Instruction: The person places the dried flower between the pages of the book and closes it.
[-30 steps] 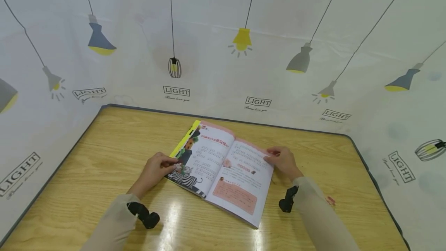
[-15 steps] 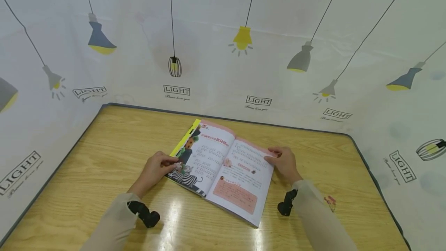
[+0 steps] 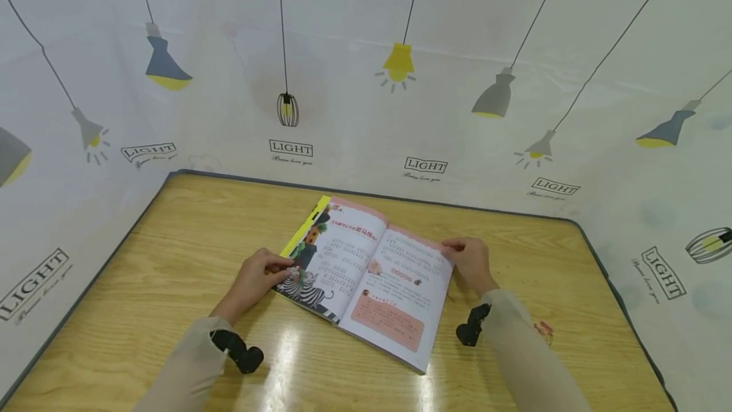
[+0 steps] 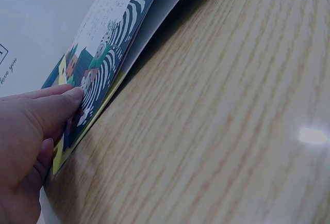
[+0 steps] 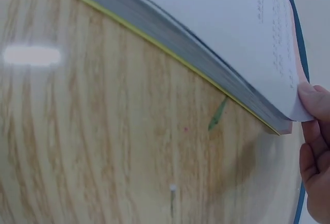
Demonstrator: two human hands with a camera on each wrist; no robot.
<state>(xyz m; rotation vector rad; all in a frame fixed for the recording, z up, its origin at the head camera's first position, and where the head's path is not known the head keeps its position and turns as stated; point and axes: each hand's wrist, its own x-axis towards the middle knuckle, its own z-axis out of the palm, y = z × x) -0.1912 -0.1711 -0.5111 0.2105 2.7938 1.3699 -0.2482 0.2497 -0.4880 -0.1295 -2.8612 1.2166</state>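
Observation:
An open book (image 3: 394, 316) lies slanted on the wooden table, with zebras printed on its left page and a pink text box on its right page. My left hand (image 3: 254, 281) holds the book's left edge; in the left wrist view its thumb (image 4: 75, 94) presses on the picture while the other fingers sit at the edge. At the upper right corner, my right hand (image 3: 470, 266) pinches the corner of the right page (image 5: 258, 53) between thumb and fingers. That corner stands slightly off the thick stack of pages below, as the right wrist view shows.
Pale fabric walls printed with lamps surround the table (image 3: 189, 240), which has a dark edge. A reddish mark (image 3: 543, 330) shows beside the right sleeve. Black wrist cameras (image 3: 243, 355) sit on both sleeves.
My right hand has shifted very slightly at the page's upper right corner, its thumb now closer to the edge. The left hand and the book stay in place.

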